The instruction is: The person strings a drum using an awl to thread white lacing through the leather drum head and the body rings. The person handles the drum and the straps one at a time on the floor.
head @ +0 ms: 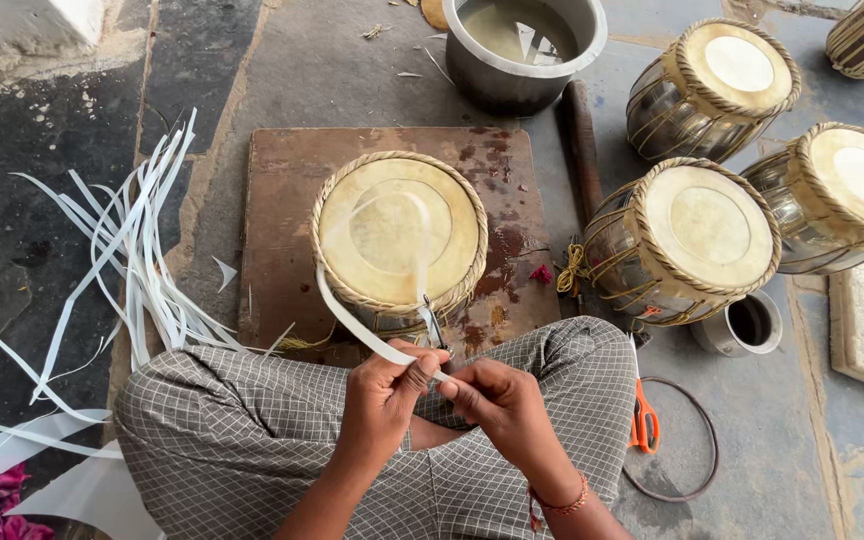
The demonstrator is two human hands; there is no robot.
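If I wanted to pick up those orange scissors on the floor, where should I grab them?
Probably by the orange handles of the scissors, which lie flat on the stone floor beside the person's knee. Come from above, on the open side near the dark ring; the blade end points toward the drums and is hard to see.

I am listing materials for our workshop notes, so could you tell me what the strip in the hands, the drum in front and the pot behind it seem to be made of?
White strip: thin, translucent and springy, holding a loop; probably wet hide or plastic. Drum: smooth tan skin head, likely hide, rimmed with braided pale lacing. Pot: dull grey metal, with a plain, slightly shiny rim.
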